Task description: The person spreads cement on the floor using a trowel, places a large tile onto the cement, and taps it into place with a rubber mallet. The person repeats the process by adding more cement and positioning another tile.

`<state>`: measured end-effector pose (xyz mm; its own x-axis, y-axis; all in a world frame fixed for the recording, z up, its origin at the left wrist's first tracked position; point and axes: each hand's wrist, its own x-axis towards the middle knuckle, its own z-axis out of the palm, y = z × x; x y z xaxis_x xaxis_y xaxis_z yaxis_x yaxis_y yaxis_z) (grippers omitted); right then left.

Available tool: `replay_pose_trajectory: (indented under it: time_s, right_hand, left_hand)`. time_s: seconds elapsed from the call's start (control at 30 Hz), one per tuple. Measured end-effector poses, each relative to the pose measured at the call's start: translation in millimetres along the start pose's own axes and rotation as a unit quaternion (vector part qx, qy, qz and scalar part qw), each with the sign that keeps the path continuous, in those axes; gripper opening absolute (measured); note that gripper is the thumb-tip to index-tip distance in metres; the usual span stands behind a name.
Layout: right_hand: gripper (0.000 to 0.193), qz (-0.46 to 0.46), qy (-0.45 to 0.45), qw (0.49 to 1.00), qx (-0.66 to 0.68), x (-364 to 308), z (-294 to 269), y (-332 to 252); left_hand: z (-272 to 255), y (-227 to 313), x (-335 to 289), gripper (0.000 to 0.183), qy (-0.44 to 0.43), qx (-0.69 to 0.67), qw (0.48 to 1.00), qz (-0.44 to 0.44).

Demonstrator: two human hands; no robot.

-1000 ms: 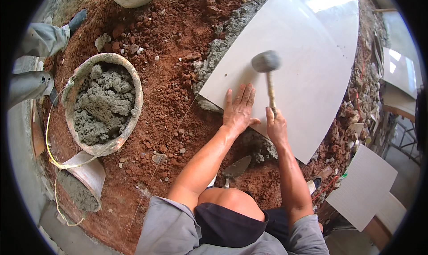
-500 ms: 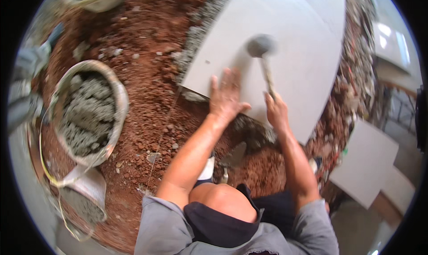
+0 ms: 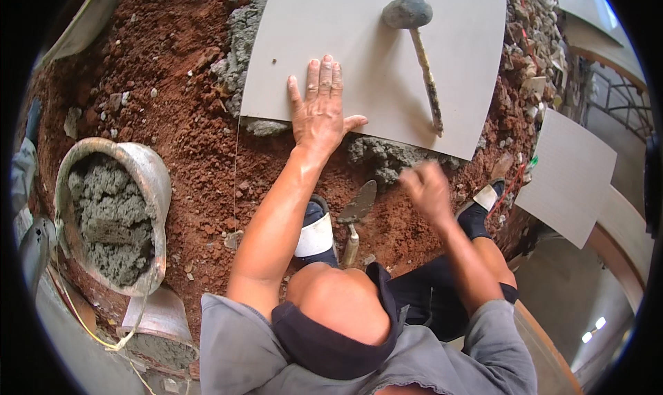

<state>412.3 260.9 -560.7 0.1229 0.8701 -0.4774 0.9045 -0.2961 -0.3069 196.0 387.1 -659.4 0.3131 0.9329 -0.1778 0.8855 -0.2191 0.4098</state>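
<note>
Grey mortar (image 3: 110,208) in bkt (image 3: 156,170) & tipped pail (image 3: 166,313), L grip (image 3: 320,115) spread on tile (image 3: 456,70), R grip (image 3: 429,193) blurred, can't tell

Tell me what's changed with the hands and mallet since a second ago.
The right hand let go of the mallet and drew back past the near edge of the tile. The mallet now rests on it. The left hand stays spread on the tile; the trowel still lies on the soil.

A mallet (image 3: 407,12) is on the tile (image 3: 459,50), handle (image 3: 423,56) toward the near-right corner; left hand (image 3: 319,115) on the near edge; trowel (image 3: 360,201) on soil (image 3: 190,181) before that edge; mortar (image 3: 110,219) in a bucket (image 3: 156,166), farther left.
</note>
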Motion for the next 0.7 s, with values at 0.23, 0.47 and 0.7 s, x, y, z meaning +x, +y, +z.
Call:
replay_pose_trajectory:
  time_s: [0.23,0.47,0.7]
  right_hand:
    - [0.058,0.083,-0.379,0.92,-0.049,-138,152,23]
    - [0.041,0.109,-0.208,0.956,0.177,-158,88,30]
    - [0.055,-0.216,-0.054,0.97,0.1,-56,-124,-126]
  left_hand:
    - [-14,-4,1,0.111,-0.045,0.02,0.999,0.004]
    - [-12,-14,-2,0.09,-0.043,-0.028,0.998,0.025]
    - [12,-39,-10,0.063,0.13,-0.037,0.987,0.084]
